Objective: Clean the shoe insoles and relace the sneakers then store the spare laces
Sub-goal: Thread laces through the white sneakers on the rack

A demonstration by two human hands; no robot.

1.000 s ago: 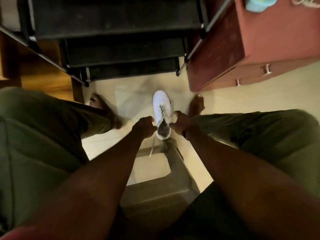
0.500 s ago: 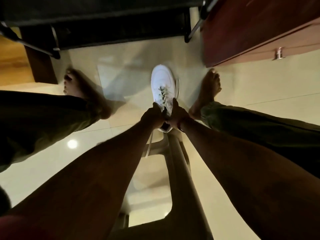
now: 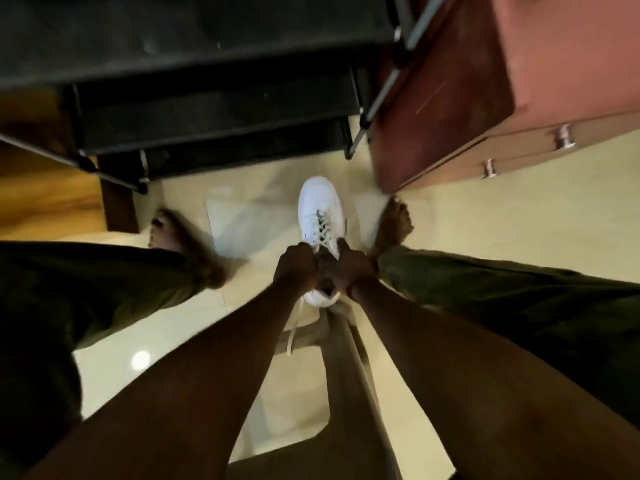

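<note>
A white sneaker [image 3: 318, 216] with grey crossed laces points away from me, held between my knees above the pale floor. My left hand [image 3: 297, 266] grips the left side of its collar, fingers curled. My right hand [image 3: 343, 268] grips the right side by the top eyelets. The hands almost meet over the shoe's opening and hide the tongue. A loose white lace end [image 3: 293, 332] hangs down below the heel, under my left wrist.
I sit on a grey plastic stool [image 3: 346, 368]. A black shoe rack [image 3: 207, 109] stands ahead, a reddish wooden drawer cabinet [image 3: 502, 98] at right. My bare feet [image 3: 394, 226] flank the sneaker on the tiled floor [image 3: 519, 220]. Wooden furniture lies at far left.
The view tilted back up, so the rack and cabinet show more. Both hands stayed closed on the sneaker's collar and drew slightly closer together than a second ago.
</note>
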